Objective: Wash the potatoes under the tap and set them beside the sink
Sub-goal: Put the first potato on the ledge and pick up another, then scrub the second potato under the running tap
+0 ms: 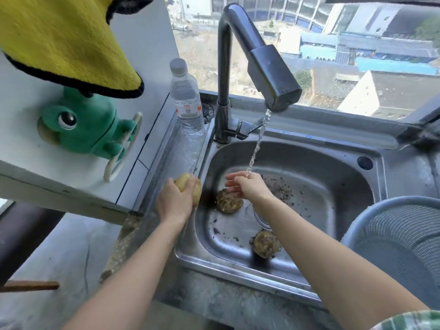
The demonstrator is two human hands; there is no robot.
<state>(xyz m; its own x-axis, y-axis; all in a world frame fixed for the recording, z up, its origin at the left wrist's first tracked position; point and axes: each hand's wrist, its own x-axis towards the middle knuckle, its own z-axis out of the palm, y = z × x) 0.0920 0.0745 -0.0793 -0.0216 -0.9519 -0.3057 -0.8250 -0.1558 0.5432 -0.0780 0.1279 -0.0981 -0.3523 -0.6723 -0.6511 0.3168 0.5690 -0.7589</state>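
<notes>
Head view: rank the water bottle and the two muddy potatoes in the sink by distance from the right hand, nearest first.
1. Rear muddy potato, just beside the right hand.
2. Front muddy potato, at the sink's front, nearer the person.
3. Water bottle, at the back left corner.

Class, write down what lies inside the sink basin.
A dirty potato beneath the right hand, another dirty potato nearer the front, dirt specks, running water. The right forearm covers most of the drain.
</notes>
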